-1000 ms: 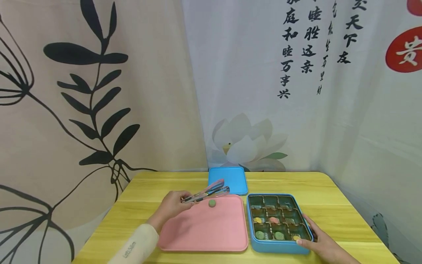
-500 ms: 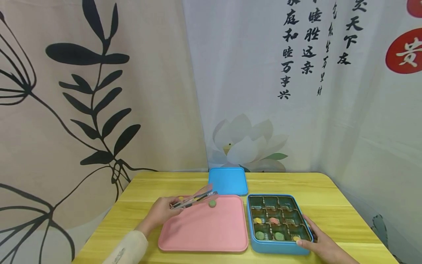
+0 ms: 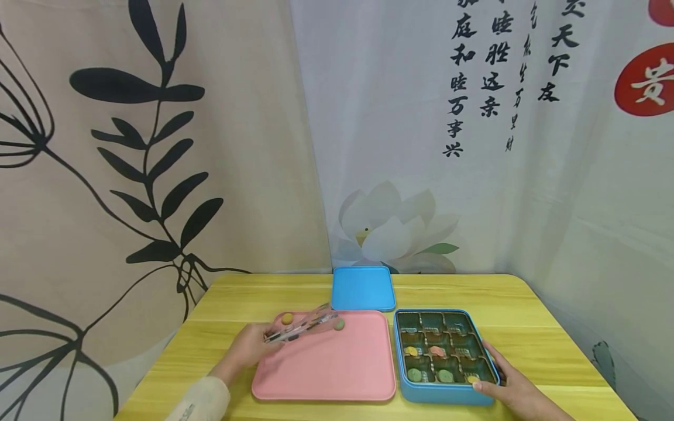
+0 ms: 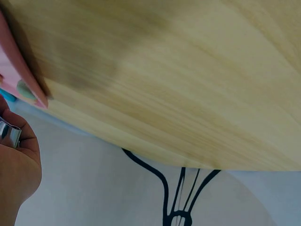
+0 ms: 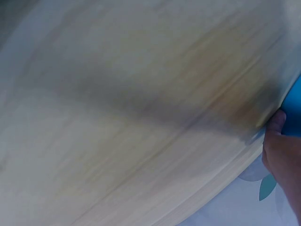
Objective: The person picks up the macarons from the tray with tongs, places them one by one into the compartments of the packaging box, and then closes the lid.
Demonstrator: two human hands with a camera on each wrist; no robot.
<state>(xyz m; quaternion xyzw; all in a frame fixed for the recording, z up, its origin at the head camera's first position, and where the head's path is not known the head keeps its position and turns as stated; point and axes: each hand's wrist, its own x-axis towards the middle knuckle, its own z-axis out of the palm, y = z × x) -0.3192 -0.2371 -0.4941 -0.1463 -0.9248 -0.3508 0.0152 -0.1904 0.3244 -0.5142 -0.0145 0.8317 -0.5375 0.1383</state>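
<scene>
My left hand (image 3: pixel 248 349) grips a pair of tongs (image 3: pixel 304 327) with a metal handle and pinkish see-through ends. They hang over the upper left of a pink tray (image 3: pixel 326 374). A small yellow round piece (image 3: pixel 286 318) lies at the tray's far left corner; a green round piece (image 3: pixel 339 324) lies by the tongs' ends. Whether the tongs touch either piece I cannot tell. My right hand (image 3: pixel 513 389) holds the near right corner of a blue box (image 3: pixel 447 396), thumb on its rim. In the left wrist view the metal handle (image 4: pixel 9 134) shows within the hand.
The box has a dark divided insert (image 3: pixel 433 321); yellow, pink and green pieces sit in its middle and near compartments. Behind the tray lies a flat blue lid (image 3: pixel 363 288). A printed curtain (image 3: pixel 263 146) hangs past the back edge of the wooden table (image 3: pixel 547 333).
My left hand has drawn back to the left and toward me with the tongs, bringing the yellow piece on the tray into view. The right hand and the box have stayed in place.
</scene>
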